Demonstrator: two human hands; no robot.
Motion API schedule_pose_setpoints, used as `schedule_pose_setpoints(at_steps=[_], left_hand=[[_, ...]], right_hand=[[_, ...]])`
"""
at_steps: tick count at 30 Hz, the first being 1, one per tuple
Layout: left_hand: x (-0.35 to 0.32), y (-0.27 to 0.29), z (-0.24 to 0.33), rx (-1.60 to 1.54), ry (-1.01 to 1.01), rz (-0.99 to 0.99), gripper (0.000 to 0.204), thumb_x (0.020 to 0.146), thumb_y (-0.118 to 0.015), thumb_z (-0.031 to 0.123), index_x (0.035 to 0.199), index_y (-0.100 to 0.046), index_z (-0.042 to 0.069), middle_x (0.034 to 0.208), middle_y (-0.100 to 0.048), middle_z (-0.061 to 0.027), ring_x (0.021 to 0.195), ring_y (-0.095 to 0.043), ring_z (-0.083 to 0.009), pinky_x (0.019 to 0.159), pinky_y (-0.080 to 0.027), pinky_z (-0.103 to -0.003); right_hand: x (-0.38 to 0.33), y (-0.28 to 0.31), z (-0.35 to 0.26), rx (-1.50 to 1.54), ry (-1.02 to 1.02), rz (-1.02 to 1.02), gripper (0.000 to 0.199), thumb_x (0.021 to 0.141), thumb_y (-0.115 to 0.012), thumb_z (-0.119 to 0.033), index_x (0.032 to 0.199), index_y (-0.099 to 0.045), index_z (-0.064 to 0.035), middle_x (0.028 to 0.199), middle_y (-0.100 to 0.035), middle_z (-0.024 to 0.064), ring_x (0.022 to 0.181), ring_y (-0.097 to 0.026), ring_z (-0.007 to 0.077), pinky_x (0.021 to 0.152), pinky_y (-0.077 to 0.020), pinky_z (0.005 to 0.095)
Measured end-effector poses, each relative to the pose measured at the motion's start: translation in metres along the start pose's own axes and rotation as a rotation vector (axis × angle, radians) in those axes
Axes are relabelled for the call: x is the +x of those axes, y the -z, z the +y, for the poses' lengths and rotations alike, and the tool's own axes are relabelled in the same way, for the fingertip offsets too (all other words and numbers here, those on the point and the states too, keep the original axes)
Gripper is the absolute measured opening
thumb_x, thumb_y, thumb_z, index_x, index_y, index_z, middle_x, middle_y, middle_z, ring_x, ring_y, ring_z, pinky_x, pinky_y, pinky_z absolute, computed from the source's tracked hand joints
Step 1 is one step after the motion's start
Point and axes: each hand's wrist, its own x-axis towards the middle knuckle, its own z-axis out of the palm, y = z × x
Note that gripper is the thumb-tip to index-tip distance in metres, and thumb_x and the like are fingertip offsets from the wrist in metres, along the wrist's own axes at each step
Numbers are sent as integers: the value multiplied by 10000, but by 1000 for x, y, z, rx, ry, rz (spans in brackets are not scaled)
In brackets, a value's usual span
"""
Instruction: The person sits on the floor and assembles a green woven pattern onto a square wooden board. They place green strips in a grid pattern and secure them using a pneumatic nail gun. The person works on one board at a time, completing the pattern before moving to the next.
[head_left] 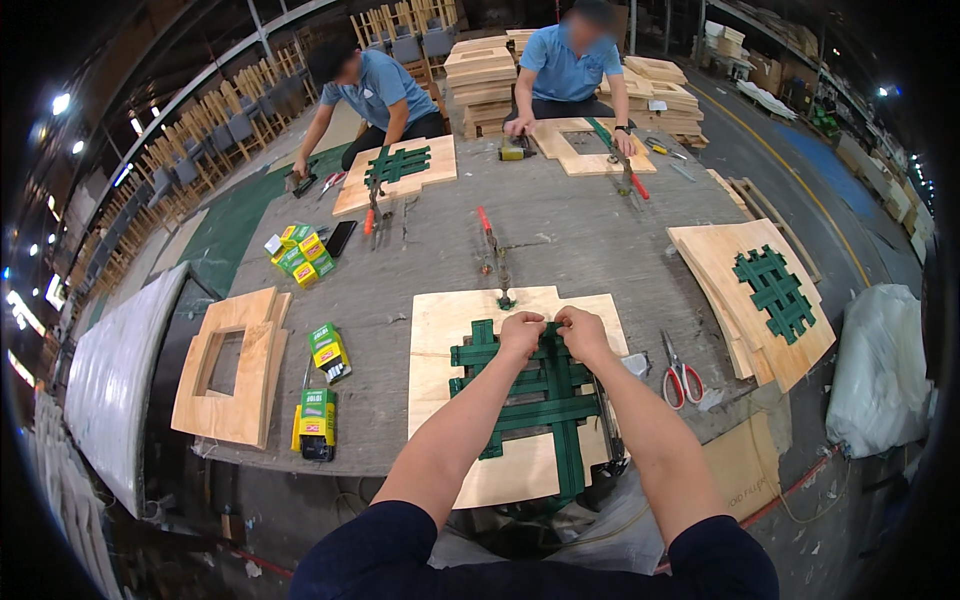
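Observation:
A plywood panel [436, 328] lies in front of me with a woven lattice of dark green webbing straps [525, 412] across its cut-out. My left hand [523, 335] and my right hand [582, 332] are side by side at the lattice's far edge, fingers closed in a pinch on the far end of one green strap [567, 445]. That strap runs toward me over the cross straps and hangs past the near edge. Beyond my hands, a clamp with a red handle [485, 222] grips the panel's far edge.
Red-handled scissors [682, 384] lie right of the panel. Green-yellow boxes [328, 350] stand to the left, near a plain frame [198, 395]. A stack with a finished lattice [774, 293] sits at the right. Two co-workers in blue shirts [568, 65] work across the table.

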Motion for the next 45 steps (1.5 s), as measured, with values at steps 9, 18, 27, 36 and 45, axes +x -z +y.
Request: schedule_pose_setpoints(at_steps=[9, 18, 27, 36, 45], left_hand=[[-4, 10, -16, 629, -633, 187, 219, 893, -702, 106, 1109, -721, 77, 1047, -688, -139, 870, -686, -315, 751, -556, -447], [0, -3, -3, 864, -486, 139, 153, 939, -673, 198, 973, -770, 85, 1010, -675, -163, 964, -684, -359, 826, -556, -478], [-17, -3, -10, 1005, -702, 177, 279, 966, -629, 185, 1217, -702, 89, 1188, -681, -123, 1176, -609, -380, 985, -487, -478], [-39, -7, -39, 1238, -762, 84, 516, 1076, -446, 378, 1528, -462, 128, 1634, -386, -45, 1518, -272, -432, 1236, -185, -614], [-37, 5, -44, 1218, -720, 96, 518, 1077, -439, 393, 1532, -462, 147, 1640, -375, -34, 1525, -258, -424, 1252, -158, -600]], right_hand=[[1, -8, -1, -134, 159, 66, 113, 887, -723, -108, 981, -759, -56, 986, -709, 161, 917, -688, 364, 842, -544, 438], [14, -7, 11, -101, 138, 6, 102, 892, -703, -132, 965, -753, -80, 1010, -666, 164, 967, -664, 367, 867, -537, 462], [40, -19, 16, -198, 36, -53, 104, 852, -727, -141, 928, -743, -73, 1044, -666, 175, 1007, -658, 370, 896, -536, 460], [40, -4, 15, 50, -66, 12, 198, 900, -714, -178, 1042, -748, -44, 1015, -731, 173, 881, -725, 318, 810, -582, 409], [-105, 117, 61, -73, -308, 293, 303, 896, -761, -278, 959, -743, 18, 800, -730, 118, 759, -699, 212, 716, -552, 377]])
